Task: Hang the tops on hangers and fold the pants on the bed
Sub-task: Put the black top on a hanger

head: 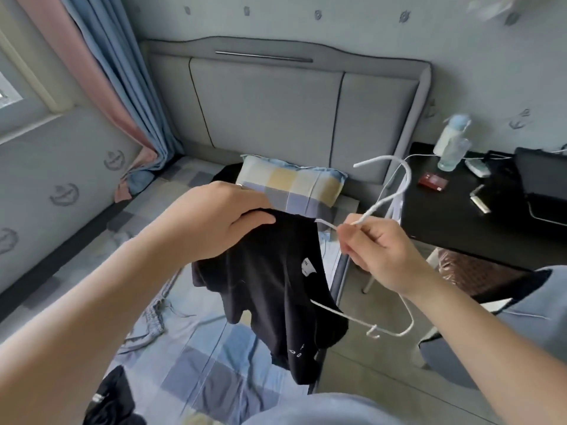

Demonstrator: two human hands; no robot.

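A black, soft knit top (276, 286) is held up over the bed's edge, bunched at its upper hem and hanging in loose folds. A small white label (308, 266) shows on the fabric, w/ pale print near the btm hem.

The left hand (214, 219) is clamped over the top's upper edge: fingers curled over the far side, thumb pressed flat on the near side, cloth gathered between them. The right hand (377, 250) pinches a thin white wire hanger (408, 178) at its neck, just below the curved hook, between thumb and fingertips; the other fingers are curled loosely.

The top hangs below the left grip and just left of the right grip. One hanger arm meets the cloth near its upper edge; the lower bar comes out from the fabric lower down and bends round under the right wrist. Whether the hidden part sits inside the top can't be told.

The bed sheet (214, 363) is smooth cotton in blue and grey checks. A crumpled pale drawstring garment (153, 317) lies on it to the left, and another dark garment (110, 400) at the btm left corner. A checked yellow-and-blue pillow (294, 185) rests against the padded grey headboard (267, 105). A black table (454, 216) stands right of the bed, w/ a clear plastic bottle (452, 145) and a small red box (433, 181) on it. Pink and blue curtains (101, 72) hang at the left.
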